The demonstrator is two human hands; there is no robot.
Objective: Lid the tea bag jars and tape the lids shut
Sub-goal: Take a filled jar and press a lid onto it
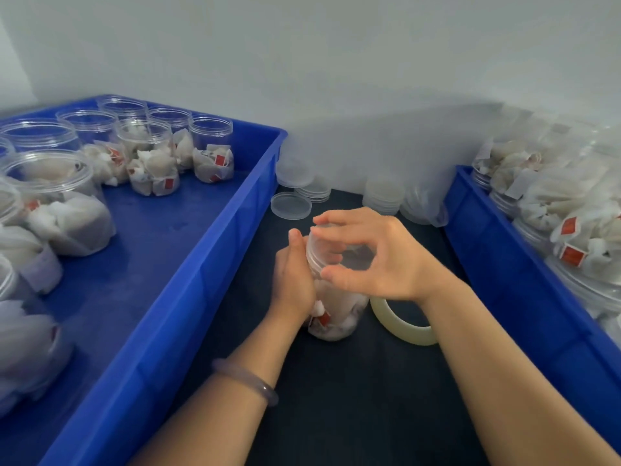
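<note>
— Where's the jar being worked on?

— The jar (339, 314) of tea bags stands on the dark table (353, 398), just left of the tape roll (400, 327). I can't tell if the two touch, because the right wrist covers the gap.

— And the hands?

— The left hand (295, 277) is wrapped round the side of the jar that faces away from the tape roll, with the thumb pointing up along the wall. The right hand (373, 257) is above the tape roll and reaches over the jar's mouth. Its thumb and fingers curve round the rim of the clear lid (314, 260), which sits on top of the jar. How far the lid is seated is unclear.

— Is the tape itself held?

— No, it lies flat on the table, partly under the right forearm.

— What else is around it?

— Beyond the tape roll, near the wall, one loose lid (291, 205) lies flat beside stacks of lids (383, 195). Left of the roll, past the jar, a blue tray (188, 297) holds open jars (211, 146) with tea bags in them. Right of the roll, a second blue tray (504, 264) is packed with jars. There is a bracelet (245, 381) on the left wrist.
</note>
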